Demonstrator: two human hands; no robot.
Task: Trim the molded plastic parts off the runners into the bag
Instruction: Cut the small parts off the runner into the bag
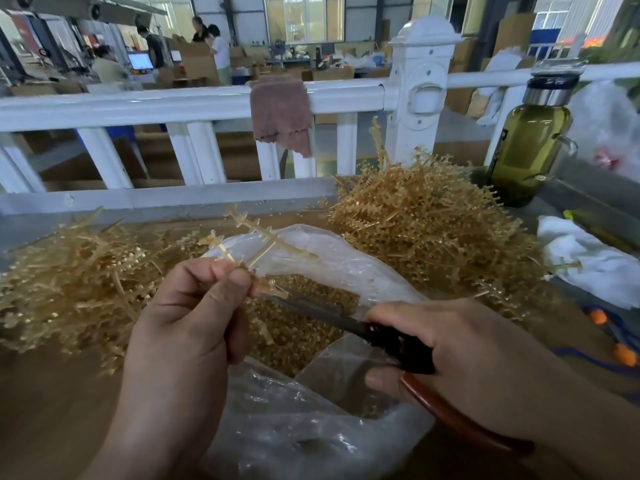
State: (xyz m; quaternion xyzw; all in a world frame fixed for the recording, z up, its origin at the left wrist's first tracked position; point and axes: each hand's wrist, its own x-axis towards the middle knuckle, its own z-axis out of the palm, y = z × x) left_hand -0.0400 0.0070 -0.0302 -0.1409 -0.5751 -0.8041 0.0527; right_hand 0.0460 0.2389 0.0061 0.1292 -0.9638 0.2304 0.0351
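Note:
My left hand (187,317) pinches a tan plastic runner (258,237) that sticks up and away over the open clear plastic bag (311,424). My right hand (460,348) grips scissors (346,320) with a black pivot and reddish-brown handles; the blades point left, their tips touching the runner just below my left thumb. Inside the bag lies a mass of small tan cut parts (304,306). A heap of tan runners (69,282) lies to the left of the bag and a bigger heap (426,223) at the right back.
A white railing (173,105) with a brown cloth (280,112) draped on it runs behind the wooden table (52,393). A green glass bottle (530,143), white cloth (588,261) and an orange-and-blue tool (613,337) sit at the right. People work among cardboard boxes far behind.

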